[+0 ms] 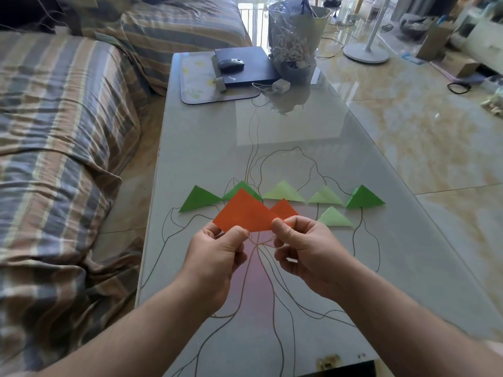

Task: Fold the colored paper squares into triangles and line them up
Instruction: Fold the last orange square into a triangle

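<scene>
I see both hands raised just above the desk (206, 148), sharing one orange paper (245, 214). My left hand (217, 257) pinches its lower left edge between thumb and fingers, and my right hand (304, 248) pinches its lower right corner the same way, the other fingers curled under. The sheet is folded into a triangle shape with its peak pointing away from me, and it hangs in the air, not touching the glass.

Just behind its right end I see a smaller orange triangle (284, 209); I cannot tell whether it lies on the desk or belongs to the held sheet.

Beyond the hands a row of folded triangles lies on the desk, left to right: a dark green triangle (198, 200), a second dark green triangle (241, 187) partly hidden by the orange paper, a pale green triangle (284, 192), another pale green triangle (325, 197), and a dark green triangle at the right end (364, 198). One more pale green triangle (334, 217) sits nearer me, just in front of the gap between the last two.

At the far end of the desk a closed laptop (245, 66) carries a computer mouse (231, 63), next to a plastic-wrapped flower bunch (294, 44). A striped sofa (60, 131) runs along the left.
</scene>
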A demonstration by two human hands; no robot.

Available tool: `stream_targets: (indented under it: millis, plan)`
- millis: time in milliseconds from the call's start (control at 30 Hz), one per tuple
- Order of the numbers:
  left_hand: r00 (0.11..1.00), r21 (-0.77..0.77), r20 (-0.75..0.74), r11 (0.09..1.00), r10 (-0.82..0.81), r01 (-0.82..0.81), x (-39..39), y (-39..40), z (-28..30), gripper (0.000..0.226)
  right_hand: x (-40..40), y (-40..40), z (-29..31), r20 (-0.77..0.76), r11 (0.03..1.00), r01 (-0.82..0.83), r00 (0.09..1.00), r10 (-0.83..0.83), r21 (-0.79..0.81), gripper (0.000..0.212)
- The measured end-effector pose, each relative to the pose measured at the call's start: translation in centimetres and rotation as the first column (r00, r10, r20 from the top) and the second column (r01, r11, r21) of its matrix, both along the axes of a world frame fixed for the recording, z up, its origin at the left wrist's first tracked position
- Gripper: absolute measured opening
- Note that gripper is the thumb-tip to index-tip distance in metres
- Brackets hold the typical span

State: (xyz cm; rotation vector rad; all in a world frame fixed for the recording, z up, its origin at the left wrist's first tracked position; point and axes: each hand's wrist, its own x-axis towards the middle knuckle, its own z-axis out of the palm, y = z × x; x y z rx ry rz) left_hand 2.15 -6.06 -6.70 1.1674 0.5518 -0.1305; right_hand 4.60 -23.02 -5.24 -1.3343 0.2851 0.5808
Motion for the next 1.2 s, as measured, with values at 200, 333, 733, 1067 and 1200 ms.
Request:
stream_targets:
  millis: [200,333,733,1067,1200]
  plan:
    - [1.0,-0.005,0.016,1.0,-0.016,0.016,0.2,0.6,0.0,0.012,0.3,-0.4,0.0,0.009,0.999,-0.028,1.0,0.028,-0.025,0.029]
    - [1.0,-0.025,0.012,1.0,-0.009,0.01,0.4,0.9,0.1,0.011,0.4,-0.5,0.2,0.005,0.992,-0.105,0.994,0.106,-0.074,0.022]
    - [0.992,-0.037,-0.087,0.995,-0.093,0.09,-0.9,-0.8,-0.1,0.011,-0.1,0.1,0.1,-0.003,0.965,-0.216,0.976,0.218,-0.147,0.028]
    - [0.999,-0.008,0.003,0.999,-0.042,0.042,0.2,0.5,1.1,0.015,0.0,-0.1,0.2,0.003,0.967,-0.24,0.971,0.241,-0.081,0.033]
    - [1.0,-0.01,-0.011,1.0,-0.001,0.001,0.4,0.7,1.0,0.014,0.0,-0.2,0.2,-0.001,0.968,-0.246,0.969,0.246,-0.049,0.031]
